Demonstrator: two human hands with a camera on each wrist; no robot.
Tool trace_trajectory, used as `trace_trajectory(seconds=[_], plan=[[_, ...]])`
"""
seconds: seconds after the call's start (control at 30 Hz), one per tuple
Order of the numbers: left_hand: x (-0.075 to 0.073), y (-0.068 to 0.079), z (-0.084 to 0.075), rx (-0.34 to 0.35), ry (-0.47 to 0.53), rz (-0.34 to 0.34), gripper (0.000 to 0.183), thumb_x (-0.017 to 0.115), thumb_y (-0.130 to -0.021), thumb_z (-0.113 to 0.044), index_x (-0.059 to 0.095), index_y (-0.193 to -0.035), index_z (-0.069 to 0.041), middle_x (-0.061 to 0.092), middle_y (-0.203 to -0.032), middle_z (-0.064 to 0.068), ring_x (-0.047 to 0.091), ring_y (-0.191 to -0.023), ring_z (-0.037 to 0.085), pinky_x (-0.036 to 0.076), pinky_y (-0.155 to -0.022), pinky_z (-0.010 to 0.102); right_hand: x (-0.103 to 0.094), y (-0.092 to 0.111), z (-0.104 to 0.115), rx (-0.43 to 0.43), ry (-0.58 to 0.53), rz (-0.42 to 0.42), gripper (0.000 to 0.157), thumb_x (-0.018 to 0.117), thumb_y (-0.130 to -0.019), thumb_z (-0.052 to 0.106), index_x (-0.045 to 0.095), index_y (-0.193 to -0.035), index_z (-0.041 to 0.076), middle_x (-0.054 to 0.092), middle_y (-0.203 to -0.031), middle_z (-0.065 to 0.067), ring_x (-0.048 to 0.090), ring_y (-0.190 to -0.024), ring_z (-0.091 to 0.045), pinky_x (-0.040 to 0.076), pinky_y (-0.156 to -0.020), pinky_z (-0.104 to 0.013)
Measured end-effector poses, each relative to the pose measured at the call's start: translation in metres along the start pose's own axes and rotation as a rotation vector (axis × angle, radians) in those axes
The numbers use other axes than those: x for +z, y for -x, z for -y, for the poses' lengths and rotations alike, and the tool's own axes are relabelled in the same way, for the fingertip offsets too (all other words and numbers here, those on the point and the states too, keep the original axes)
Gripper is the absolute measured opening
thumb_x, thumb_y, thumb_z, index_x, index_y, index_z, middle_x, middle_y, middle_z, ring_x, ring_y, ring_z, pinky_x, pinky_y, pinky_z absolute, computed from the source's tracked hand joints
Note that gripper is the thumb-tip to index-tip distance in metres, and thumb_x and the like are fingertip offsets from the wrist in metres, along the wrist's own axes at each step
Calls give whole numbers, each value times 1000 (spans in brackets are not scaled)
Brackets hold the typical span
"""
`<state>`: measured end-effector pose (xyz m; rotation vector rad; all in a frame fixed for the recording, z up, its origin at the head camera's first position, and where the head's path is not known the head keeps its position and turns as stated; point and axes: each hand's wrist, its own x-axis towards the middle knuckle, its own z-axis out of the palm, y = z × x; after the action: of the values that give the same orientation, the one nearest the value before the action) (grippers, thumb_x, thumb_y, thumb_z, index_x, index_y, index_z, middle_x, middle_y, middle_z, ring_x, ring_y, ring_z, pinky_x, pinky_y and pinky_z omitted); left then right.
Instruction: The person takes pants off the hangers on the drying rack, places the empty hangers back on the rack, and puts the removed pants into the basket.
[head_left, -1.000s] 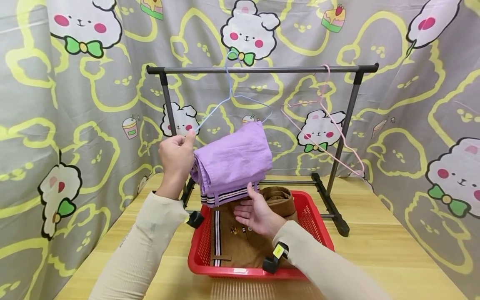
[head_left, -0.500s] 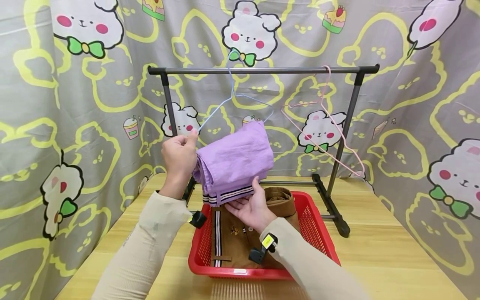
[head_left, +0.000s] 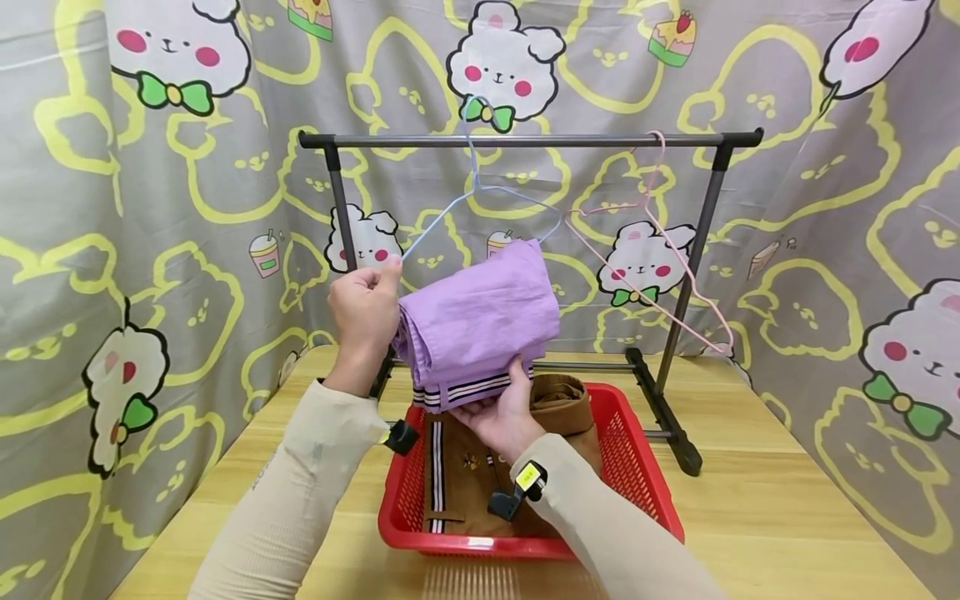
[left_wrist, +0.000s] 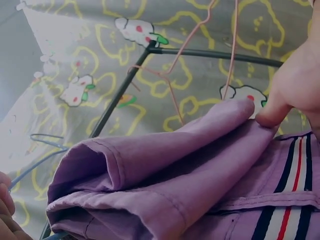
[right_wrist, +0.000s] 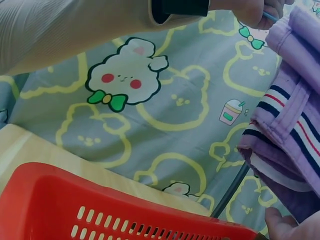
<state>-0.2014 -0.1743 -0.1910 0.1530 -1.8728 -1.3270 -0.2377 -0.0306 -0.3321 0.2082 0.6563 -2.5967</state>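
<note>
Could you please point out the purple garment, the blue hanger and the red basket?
Purple garment (head_left: 483, 323): head view, middle of the folded cloth.
Blue hanger (head_left: 476, 178): head view, neck below the hook.
Red basket (head_left: 525, 547): head view, front rim.

Lilac garment (head_left: 480, 321) with navy, white and red striped band (left_wrist: 295, 170), pale blue hanger (head_left: 476, 183), pink hanger (head_left: 647, 202), brown garment (head_left: 471, 492) with dark-and-white stripe (head_left: 438, 475), red basket (head_left: 427, 540), dark grey rack (head_left: 570, 141), yellowish wood-grain table (head_left: 750, 467), cream sleeves (head_left: 300, 492), grey curtain (head_left: 240, 200) printed with yellow outlines and white, pink-cheeked, green-bowed rabbits (head_left: 504, 67)
</note>
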Motion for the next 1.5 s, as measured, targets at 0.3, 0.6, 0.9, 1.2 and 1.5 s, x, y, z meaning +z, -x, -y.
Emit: trace_trajectory(seconds=[0.3,0.6,0.9,1.2,1.5], plan=[[2,1,0,6,0,-7,42,62,-84,-38,60,-58,-4,46,-49,2,43,-51,17,34,-48,29,3,3,7,36,-34,-22,94,46,-74,73,24,-134,5,32,-130,-17,35,-118,-31,34,-94,-46],[3,0,3,30,-26,-27,43,62,-84,-39,63,-61,-3,49,-51,3,45,-57,20,34,-55,30,9,5,15,38,-18,-15,92,51,-62,80,37,-127,17,40,-126,-6,40,-111,-23,34,-83,-36],[4,0,6,62,-50,-27,43,61,-84,-38,61,-59,-3,49,-51,4,45,-56,20,33,-53,30,20,11,26,66,13,61,93,59,-61,75,37,-131,19,45,-130,-6,43,-117,-28,30,-94,-51],[7,2,8,117,-88,-27,44,61,-85,-38,62,-58,-3,54,-53,7,47,-56,20,34,-52,31,28,14,31,56,157,-140,90,65,-58,72,42,-125,17,50,-123,-4,44,-111,-25,25,-90,-42],[7,4,7,145,-98,-18,43,61,-84,-36,63,-58,-2,52,-51,6,47,-54,20,33,-52,31,27,3,32,22,-11,34,35,59,-88,30,46,-116,12,54,-117,-4,49,-112,-22,34,-97,-41]])
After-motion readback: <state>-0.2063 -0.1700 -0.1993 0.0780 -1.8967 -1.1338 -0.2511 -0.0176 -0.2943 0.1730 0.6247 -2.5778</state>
